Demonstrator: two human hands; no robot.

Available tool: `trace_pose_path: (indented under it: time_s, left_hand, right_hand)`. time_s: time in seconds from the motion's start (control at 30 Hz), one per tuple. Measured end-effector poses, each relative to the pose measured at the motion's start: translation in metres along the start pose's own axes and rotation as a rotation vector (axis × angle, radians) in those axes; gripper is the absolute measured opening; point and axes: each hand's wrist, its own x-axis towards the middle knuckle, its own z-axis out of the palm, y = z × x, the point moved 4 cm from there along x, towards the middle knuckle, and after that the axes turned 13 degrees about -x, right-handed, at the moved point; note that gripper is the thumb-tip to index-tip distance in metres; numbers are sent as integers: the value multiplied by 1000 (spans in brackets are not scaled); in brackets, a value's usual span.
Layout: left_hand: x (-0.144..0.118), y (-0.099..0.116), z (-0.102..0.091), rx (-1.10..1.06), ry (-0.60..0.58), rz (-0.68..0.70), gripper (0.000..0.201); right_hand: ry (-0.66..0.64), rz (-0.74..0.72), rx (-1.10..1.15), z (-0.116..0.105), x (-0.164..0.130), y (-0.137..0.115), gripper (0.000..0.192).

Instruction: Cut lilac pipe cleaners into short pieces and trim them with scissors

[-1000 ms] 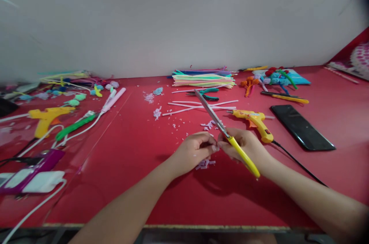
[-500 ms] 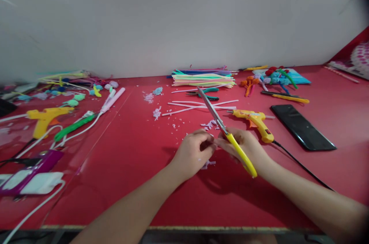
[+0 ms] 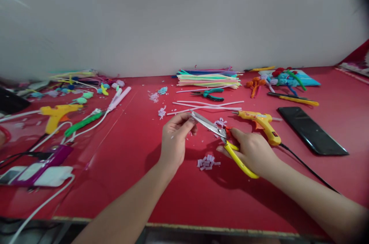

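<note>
My right hand is closed round the yellow handles of a pair of scissors, whose blades point up and to the left. The blade tips reach the thumb and fingers of my left hand, which are pinched together. Whatever lies in that pinch is too small to make out; a pale sliver shows at the fingertips. Below the blades is a pile of short cut lilac pieces. Another small lilac heap lies behind the scissors. Several long pale pink pipe cleaners lie beyond my hands.
Green-handled pliers lie before a bundle of pipe cleaners. To the right are a yellow glue gun and a black phone. At left are another glue gun, a purple power strip and cables.
My hands have moved apart, the left going up and leftward. The scissors have swung from lying across the right hand into its grip, with their tips now at the left fingers.
</note>
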Motion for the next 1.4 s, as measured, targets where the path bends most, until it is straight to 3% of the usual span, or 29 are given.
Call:
trace_pose_path:
  time_s: [0.37,1.03,1.27,1.4]
  left_hand:
    - [0,-2,0,-63,-9,-38,4]
    - [0,-2,3,-122,-35,-63,6]
    - [0,-3,2,-90,-11,-95,8]
    - [-2,-13,4,-32,-68,-208,10]
  right_hand:
    - [96,-45,-135,6,-2,3,40]
    - [37,-57,-109,9,-3,2,37]
    - [-29,-2,99,6,0,1,32]
    - [-26,50,189,1,4,2,30]
